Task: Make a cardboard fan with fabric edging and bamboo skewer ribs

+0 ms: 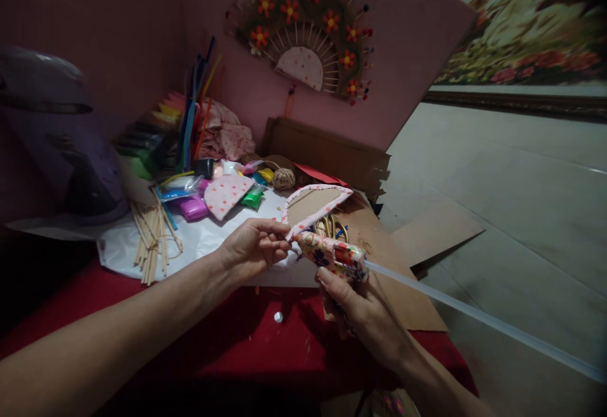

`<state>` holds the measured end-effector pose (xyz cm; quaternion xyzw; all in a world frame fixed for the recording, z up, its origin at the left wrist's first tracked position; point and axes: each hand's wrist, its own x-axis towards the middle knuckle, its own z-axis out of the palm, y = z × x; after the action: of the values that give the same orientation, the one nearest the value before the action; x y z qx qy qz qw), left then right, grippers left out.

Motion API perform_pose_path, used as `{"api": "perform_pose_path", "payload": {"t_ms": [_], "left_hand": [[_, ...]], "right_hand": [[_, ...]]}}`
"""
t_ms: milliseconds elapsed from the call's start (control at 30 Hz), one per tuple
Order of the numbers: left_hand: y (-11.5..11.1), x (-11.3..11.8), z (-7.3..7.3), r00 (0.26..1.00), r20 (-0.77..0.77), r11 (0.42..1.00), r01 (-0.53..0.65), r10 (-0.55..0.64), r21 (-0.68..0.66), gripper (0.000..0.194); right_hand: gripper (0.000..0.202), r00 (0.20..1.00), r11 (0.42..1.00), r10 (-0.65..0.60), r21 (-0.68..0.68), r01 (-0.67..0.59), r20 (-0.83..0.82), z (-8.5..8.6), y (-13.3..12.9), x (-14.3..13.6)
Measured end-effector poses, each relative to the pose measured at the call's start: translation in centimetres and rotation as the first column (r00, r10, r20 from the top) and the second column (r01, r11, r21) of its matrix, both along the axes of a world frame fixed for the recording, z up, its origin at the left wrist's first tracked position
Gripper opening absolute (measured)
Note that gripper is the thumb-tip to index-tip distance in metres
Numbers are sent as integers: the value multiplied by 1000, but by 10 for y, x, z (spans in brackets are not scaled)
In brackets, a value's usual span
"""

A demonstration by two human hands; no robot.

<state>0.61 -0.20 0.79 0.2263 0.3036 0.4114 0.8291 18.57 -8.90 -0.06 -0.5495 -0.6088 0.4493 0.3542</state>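
Observation:
My left hand (263, 246) pinches the near corner of a half-round cardboard piece (310, 207), whose edge is wrapped in white cloth with red dots. My right hand (353, 300) grips a flower-patterned hot glue gun (327, 252). Its orange tip is at the held corner, close to my left fingertips; whether it touches cannot be made out. A long translucent glue stick (474, 316) runs out of the gun's back to the right. Behind the gun lie gold-handled scissors (337, 227), partly hidden. A second half-round piece (228, 195), dotted cloth side up, rests farther back.
Thin wooden sticks (150, 240) lie in a bundle at the left on white sheeting. Colored clay packets (192, 208), a twine ball (283, 178) and pipe cleaners (194, 113) stand behind. Cardboard (403, 303) overhangs the red cloth (213, 335) at right. A decorated fan (303, 37) hangs above.

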Motion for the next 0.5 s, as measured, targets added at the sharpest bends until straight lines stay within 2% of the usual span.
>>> {"api": "perform_pose_path", "payload": {"t_ms": [500], "left_hand": [[-1, 1, 3, 1000, 14, 1000, 19, -19, 2, 17]], "right_hand": [[41, 1000, 1000, 5, 6, -5, 15, 5, 0, -1]]}}
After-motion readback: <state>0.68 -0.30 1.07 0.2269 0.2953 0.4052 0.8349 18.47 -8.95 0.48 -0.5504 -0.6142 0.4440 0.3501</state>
